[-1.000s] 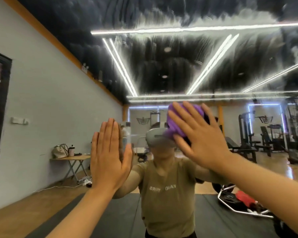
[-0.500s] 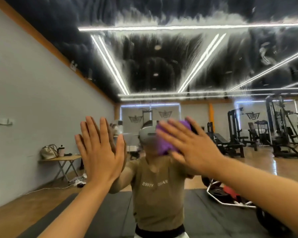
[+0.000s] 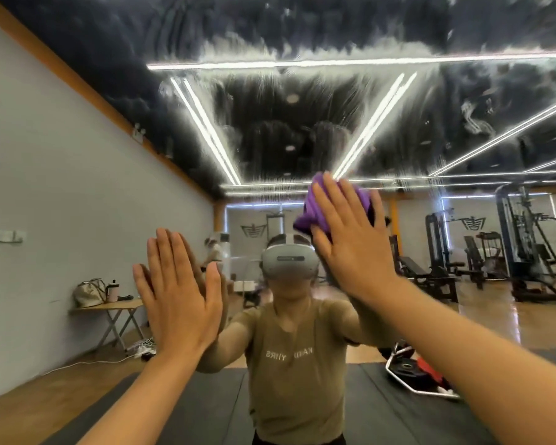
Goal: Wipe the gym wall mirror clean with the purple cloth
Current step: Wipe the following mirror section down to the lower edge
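The wall mirror [image 3: 302,123] fills the head view; its upper part carries white streaks and smears. My right hand [image 3: 350,239] lies flat with straight fingers, pressing the purple cloth [image 3: 312,213] against the glass at centre right. The cloth bunches out past my fingertips and on the left of my palm; the rest is hidden under the hand. My left hand [image 3: 180,290] rests flat on the glass at lower left, fingers straight and together, holding nothing. My reflection stands between both arms.
The mirror reflects a folding table [image 3: 113,308] with a bag and a bottle at left, weight machines [image 3: 527,245] at right, a barbell with plates [image 3: 411,370] on dark floor mats, and ceiling light strips.
My right hand has carried the cloth up and to the right from its lower position half a second ago. The left hand stays flat on the glass.
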The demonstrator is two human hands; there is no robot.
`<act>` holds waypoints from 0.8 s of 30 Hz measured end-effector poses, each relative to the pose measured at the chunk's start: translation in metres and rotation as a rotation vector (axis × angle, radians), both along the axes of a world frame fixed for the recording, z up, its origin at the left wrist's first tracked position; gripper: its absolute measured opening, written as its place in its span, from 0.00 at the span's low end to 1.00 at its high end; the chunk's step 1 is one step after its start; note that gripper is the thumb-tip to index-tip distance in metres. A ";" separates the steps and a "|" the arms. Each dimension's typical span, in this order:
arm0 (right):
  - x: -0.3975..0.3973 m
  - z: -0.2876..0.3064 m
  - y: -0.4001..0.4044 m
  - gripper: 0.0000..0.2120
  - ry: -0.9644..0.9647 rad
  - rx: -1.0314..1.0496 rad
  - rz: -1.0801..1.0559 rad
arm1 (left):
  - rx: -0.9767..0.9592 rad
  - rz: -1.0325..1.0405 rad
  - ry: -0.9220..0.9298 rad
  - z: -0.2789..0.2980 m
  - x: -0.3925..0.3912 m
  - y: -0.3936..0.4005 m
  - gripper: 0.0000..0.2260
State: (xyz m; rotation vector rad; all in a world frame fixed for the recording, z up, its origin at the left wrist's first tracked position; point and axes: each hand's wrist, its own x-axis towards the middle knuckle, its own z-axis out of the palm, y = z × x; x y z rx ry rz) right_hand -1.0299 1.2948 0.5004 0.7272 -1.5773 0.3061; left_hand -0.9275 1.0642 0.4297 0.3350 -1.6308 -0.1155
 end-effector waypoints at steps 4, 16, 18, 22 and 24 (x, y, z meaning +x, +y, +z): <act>-0.012 -0.099 0.019 0.30 0.068 0.087 -0.094 | 0.052 0.013 -0.023 0.003 0.002 0.009 0.40; -0.026 -0.060 0.036 0.28 0.063 0.044 -0.077 | 0.060 0.084 -0.072 0.004 0.002 0.014 0.48; -0.024 -0.022 0.034 0.29 0.021 -0.017 -0.040 | 0.059 0.103 -0.066 0.005 0.001 0.014 0.47; -0.020 0.032 0.039 0.32 -0.087 -0.081 0.013 | 0.011 0.081 -0.069 0.003 0.001 0.016 0.42; -0.019 0.043 0.043 0.33 -0.123 -0.076 0.027 | -0.055 0.062 -0.058 0.002 -0.002 0.018 0.37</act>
